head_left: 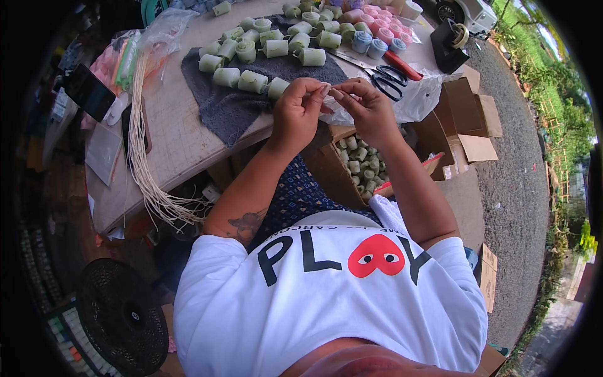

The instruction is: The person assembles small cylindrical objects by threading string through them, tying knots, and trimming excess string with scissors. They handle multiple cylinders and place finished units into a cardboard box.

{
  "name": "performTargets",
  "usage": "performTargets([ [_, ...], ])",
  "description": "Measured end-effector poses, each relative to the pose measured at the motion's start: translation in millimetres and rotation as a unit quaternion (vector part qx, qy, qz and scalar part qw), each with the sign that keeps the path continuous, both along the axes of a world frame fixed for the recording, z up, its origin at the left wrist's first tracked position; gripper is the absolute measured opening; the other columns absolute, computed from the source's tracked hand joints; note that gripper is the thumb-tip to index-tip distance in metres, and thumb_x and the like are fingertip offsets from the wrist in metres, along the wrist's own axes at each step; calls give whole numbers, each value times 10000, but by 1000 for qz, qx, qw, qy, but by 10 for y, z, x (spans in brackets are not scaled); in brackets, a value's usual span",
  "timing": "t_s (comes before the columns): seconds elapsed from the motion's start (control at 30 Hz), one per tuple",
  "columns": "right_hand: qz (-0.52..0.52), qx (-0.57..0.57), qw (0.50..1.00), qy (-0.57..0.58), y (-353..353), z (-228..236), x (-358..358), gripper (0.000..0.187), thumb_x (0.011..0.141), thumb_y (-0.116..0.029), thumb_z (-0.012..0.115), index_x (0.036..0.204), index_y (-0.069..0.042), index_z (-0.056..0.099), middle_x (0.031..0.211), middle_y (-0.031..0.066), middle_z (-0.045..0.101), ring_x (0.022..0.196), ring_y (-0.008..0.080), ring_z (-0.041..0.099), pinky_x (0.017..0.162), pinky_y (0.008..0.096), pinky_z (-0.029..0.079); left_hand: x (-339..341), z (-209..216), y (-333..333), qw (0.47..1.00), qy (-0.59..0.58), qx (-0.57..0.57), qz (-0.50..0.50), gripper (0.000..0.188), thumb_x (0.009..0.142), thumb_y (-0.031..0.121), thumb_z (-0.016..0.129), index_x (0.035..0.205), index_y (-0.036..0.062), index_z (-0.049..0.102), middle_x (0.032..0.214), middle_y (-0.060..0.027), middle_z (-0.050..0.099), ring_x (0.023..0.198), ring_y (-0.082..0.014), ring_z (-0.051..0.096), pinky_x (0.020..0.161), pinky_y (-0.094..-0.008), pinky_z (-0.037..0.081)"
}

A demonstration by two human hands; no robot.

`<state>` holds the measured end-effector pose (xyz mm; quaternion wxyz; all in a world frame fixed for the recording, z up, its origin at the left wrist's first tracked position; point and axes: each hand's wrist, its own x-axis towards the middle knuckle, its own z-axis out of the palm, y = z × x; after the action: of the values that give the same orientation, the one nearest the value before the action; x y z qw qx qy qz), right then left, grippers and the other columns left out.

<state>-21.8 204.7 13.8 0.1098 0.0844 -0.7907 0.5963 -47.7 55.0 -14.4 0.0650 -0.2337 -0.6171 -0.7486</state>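
My left hand (298, 116) and my right hand (367, 108) meet just above the table's near edge, fingertips almost touching. Both are closed in a pinch. Whatever lies between the fingertips is too small to make out. Just beyond my left hand, a pale green candle (277, 88) lies on a dark grey cloth (218, 116). Several more pale green candles (252, 81) spread over the cloth, some with short wicks showing. Near my right hand rest dark-handled scissors (385, 81) and a red-handled tool (402, 65) beside a clear plastic bag (419, 99).
Pink candles (383, 22) and blue candles (377, 48) stand at the back right. A bundle of white cords (139, 151) hangs over the table's left side, near a phone (90, 92). Below my right arm, a cardboard box (336, 156) holds green candles. A black fan (122, 317) stands lower left.
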Motion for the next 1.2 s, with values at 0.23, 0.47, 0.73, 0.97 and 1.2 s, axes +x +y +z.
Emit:
performTargets([
  [0.23,-66,206,967,134,67,128,-19,125,802,-83,679,919,-37,688,890,100,595,835,245,587,730,330,469,-50,-31,-132,971,93,-218,19,97,917,105,580,953,20,610,880,-52,627,731,-114,616,568,-245,497],
  [0.47,42,143,986,-80,52,108,-9,134,857,-140,645,933,-33,674,885,51,620,836,178,587,743,305,469,-147,56,-220,952,205,-210,88,71,905,84,585,893,14,579,788,-66,595,732,-164,591,657,-315,483],
  [0.73,226,-110,951,-183,-18,120,-142,192,919,-189,605,994,-14,633,900,-4,639,844,77,568,787,245,453,-104,-51,-248,982,-95,79,-144,129,988,180,476,1067,84,509,913,32,565,746,-32,489,674,-183,409],
  [0.97,115,-40,987,-100,-164,120,-80,203,914,-198,615,978,-7,637,899,18,645,853,88,580,776,246,456,-100,-65,-248,970,-139,113,-165,154,992,196,462,1037,60,517,862,6,585,719,-41,470,669,-198,395],
  [1.2,56,121,987,93,-219,197,-1,119,856,-115,631,933,-24,633,891,93,590,833,239,593,742,312,468,-76,-40,-221,953,-174,164,-184,171,988,226,475,999,63,525,788,14,540,697,-52,468,652,-208,401],
])
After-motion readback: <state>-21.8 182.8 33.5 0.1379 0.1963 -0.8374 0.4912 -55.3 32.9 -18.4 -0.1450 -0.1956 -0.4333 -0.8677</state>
